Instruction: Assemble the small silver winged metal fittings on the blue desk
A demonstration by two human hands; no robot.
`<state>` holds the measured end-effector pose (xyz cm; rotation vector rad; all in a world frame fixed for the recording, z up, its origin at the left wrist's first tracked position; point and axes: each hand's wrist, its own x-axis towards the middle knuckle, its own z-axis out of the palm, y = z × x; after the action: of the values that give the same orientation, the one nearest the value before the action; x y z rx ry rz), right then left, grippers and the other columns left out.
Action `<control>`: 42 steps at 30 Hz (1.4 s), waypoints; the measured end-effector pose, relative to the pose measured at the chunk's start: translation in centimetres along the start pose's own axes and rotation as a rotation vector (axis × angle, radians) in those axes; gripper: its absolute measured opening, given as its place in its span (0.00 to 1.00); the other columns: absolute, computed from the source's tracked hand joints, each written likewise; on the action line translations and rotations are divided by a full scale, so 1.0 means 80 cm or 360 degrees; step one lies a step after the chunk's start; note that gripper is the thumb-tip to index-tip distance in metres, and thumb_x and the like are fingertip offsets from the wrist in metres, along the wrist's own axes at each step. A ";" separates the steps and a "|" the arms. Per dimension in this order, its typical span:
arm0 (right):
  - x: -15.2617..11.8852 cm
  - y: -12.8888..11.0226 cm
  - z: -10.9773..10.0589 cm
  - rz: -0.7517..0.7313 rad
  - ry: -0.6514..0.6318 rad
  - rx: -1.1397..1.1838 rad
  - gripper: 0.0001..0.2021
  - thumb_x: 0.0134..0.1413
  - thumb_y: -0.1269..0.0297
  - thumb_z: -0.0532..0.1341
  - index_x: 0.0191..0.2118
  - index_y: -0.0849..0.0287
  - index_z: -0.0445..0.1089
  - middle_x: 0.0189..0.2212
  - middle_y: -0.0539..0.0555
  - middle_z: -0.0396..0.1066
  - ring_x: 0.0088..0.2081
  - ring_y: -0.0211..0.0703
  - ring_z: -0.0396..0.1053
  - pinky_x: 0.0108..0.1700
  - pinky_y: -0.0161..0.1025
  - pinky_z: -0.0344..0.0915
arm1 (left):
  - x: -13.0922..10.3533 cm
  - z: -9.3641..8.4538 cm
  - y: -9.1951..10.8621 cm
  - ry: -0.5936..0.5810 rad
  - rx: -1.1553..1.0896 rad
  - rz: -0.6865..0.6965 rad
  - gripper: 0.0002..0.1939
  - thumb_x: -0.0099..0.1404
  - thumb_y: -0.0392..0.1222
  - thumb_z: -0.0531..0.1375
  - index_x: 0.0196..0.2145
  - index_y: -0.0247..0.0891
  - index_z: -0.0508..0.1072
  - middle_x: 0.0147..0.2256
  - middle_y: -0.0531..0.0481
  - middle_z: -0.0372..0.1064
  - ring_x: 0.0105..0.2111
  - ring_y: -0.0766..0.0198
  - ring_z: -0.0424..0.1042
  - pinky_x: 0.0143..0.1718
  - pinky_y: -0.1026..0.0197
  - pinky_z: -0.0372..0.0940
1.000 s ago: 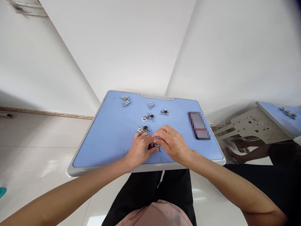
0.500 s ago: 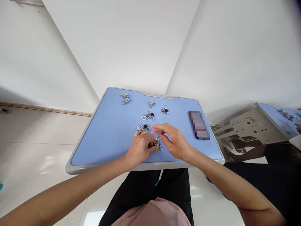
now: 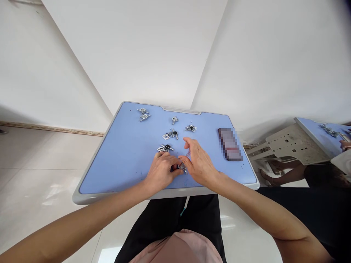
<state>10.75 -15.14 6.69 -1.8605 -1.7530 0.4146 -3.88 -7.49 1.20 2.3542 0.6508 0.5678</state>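
At the near side of the blue table (image 3: 115, 160), my left hand (image 3: 162, 170) pinches a small silver metal part (image 3: 182, 167) between thumb and fingers. My right hand (image 3: 202, 162) is closed around a slim, see-through pinkish stick (image 3: 188, 152), mostly hidden by the fingers; its kind is unclear. The right thumb is right over the metal part. Just beyond my left hand lies a metal piece with a round black cap (image 3: 167, 147). Farther back is another black-capped piece (image 3: 174, 133), beside a flat silver plate (image 3: 166, 136).
More silver parts (image 3: 191, 128) (image 3: 174, 119) (image 3: 144, 114) lie toward the table's back. A phone (image 3: 230, 144) with a blurred screen rests at the right. White walls stand behind the table. Another person's hand (image 3: 344, 144) shows at a second table (image 3: 315, 133).
My right hand has turned more upright, its thumb now lower over the metal part and its fingers lifted. My left hand keeps its pinch. The whole view has shifted slightly.
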 end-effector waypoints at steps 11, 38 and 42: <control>-0.001 -0.003 0.009 0.0090 -0.0166 0.0942 0.25 0.58 0.75 0.52 0.61 0.54 0.49 0.44 0.54 0.72 0.35 0.37 0.71 0.39 0.40 0.71 | -0.001 0.001 -0.001 0.0026 -0.0015 0.0015 0.05 0.61 0.36 0.62 0.28 0.40 0.71 0.23 0.56 0.67 0.30 0.61 0.67 0.44 0.52 0.57; -0.052 0.018 -0.018 0.0268 0.0017 0.0577 0.07 0.64 0.68 0.52 0.45 0.55 0.64 0.40 0.53 0.74 0.33 0.38 0.69 0.34 0.37 0.65 | -0.001 0.002 -0.003 -0.0008 -0.0065 -0.0048 0.03 0.59 0.38 0.68 0.30 0.42 0.77 0.24 0.57 0.71 0.31 0.62 0.67 0.46 0.52 0.55; -0.048 0.009 -0.025 0.0130 -0.0075 0.0170 0.06 0.65 0.68 0.52 0.45 0.56 0.63 0.41 0.55 0.73 0.36 0.41 0.70 0.33 0.37 0.62 | -0.001 0.003 -0.003 -0.0022 -0.0078 -0.0073 0.02 0.59 0.38 0.67 0.31 0.42 0.77 0.24 0.57 0.71 0.31 0.61 0.67 0.46 0.52 0.55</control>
<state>12.06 -19.27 7.34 -1.8651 -1.6555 0.5765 -3.90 -7.43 0.86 2.2901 0.6754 0.5408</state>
